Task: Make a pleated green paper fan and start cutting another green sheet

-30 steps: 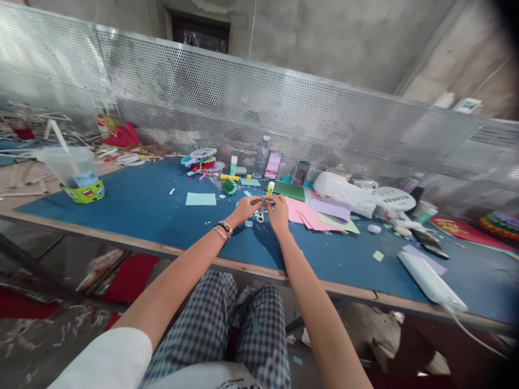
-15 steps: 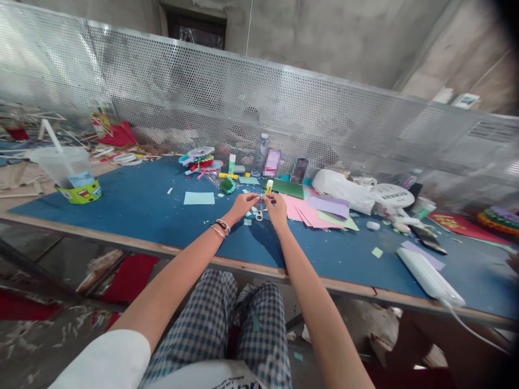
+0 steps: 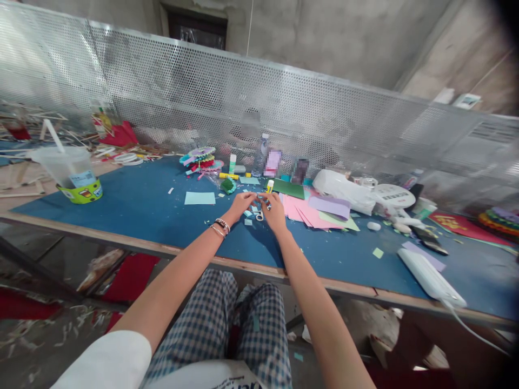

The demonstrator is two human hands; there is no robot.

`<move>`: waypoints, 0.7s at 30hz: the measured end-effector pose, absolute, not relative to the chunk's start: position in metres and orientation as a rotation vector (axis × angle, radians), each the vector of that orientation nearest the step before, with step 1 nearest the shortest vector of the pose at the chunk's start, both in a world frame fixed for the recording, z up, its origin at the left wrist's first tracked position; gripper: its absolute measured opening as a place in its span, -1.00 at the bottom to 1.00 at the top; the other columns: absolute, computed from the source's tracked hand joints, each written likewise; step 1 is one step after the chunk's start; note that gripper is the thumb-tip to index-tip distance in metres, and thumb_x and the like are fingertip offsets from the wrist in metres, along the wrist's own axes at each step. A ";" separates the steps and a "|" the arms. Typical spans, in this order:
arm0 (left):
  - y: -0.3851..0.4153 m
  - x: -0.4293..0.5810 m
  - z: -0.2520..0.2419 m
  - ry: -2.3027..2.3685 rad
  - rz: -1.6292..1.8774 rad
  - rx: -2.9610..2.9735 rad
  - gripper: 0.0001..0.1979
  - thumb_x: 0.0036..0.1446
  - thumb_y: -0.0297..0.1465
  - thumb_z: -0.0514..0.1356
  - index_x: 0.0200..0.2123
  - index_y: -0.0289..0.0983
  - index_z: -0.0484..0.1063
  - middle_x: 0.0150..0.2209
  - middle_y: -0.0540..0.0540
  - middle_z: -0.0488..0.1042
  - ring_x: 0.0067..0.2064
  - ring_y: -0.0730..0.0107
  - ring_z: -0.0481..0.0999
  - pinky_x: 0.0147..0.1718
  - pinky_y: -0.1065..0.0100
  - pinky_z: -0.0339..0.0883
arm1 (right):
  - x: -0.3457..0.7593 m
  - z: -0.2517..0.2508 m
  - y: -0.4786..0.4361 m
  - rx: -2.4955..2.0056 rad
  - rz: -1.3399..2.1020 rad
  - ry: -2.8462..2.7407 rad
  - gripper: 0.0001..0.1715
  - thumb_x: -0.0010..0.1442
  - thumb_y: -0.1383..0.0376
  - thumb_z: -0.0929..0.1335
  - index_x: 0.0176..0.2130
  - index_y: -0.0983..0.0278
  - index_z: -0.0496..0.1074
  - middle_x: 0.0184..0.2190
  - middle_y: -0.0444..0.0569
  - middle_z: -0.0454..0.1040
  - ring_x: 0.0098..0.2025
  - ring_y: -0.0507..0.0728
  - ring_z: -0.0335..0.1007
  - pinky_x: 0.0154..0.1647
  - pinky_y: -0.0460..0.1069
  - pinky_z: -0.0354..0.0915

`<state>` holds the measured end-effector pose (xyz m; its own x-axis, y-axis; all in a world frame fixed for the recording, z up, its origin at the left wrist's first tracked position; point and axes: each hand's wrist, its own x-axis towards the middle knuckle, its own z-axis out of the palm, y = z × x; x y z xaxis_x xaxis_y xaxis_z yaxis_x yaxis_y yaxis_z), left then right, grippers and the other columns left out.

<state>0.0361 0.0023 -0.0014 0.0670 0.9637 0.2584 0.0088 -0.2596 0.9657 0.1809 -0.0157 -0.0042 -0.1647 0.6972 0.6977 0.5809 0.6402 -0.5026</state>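
Over the middle of the blue tabletop (image 3: 158,216), my left hand (image 3: 243,204) and my right hand (image 3: 274,210) meet at the fingertips. Both are closed in a pinch on a small piece of light blue paper (image 3: 259,196), mostly hidden by the fingers. Just below them lie white-handled scissors (image 3: 259,216), partly covered, among light blue scraps (image 3: 248,222). A glue stick (image 3: 270,186) stands right behind my right hand. To the left, a light blue paper rectangle (image 3: 200,198) lies flat, with a dark green crumpled paper piece (image 3: 227,186) behind it.
Pink sheets (image 3: 298,210), a purple sheet (image 3: 330,206) and a white plastic bag (image 3: 344,192) lie to the right. A white power bank (image 3: 430,276) with a cable is near the front edge. A lidded cup (image 3: 68,173) stands left. Perforated metal panels (image 3: 227,102) border the back.
My fingertips have shifted slightly left and the fingers have turned around the small paper piece, which shows less now. Things on the table stay in place.
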 end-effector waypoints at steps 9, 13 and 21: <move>-0.003 0.032 0.004 0.942 1.277 1.347 -0.62 0.06 -0.12 0.18 -0.21 -0.30 0.51 -0.17 -0.19 0.53 -0.31 0.37 0.49 -0.46 0.42 0.30 | 0.180 -0.009 -0.009 -1.024 0.167 -1.843 -0.56 0.16 0.34 0.21 0.02 0.22 0.42 -0.21 0.04 0.34 -0.26 0.11 0.31 -0.12 0.05 0.30; 0.002 0.033 -0.001 0.988 1.291 1.383 -0.57 -0.06 -0.12 0.27 -0.22 -0.32 0.49 -0.29 -0.13 0.54 -0.34 0.39 0.49 -0.46 0.42 0.27 | 0.181 -0.004 -0.008 -1.000 0.306 -1.715 -0.63 0.15 0.30 0.22 -0.11 0.23 0.50 -0.24 0.02 0.37 -0.27 0.09 0.33 -0.13 0.04 0.30; 0.008 0.033 -0.010 1.062 1.293 1.767 -0.61 -0.05 -0.10 0.24 -0.39 -0.36 0.48 -0.50 -0.08 0.50 -0.47 0.40 0.45 -0.52 0.43 0.25 | 0.183 -0.003 -0.006 -1.070 0.381 -1.629 -0.67 0.11 0.18 0.28 -0.19 0.23 0.52 -0.21 0.02 0.43 -0.28 0.10 0.32 -0.14 0.05 0.30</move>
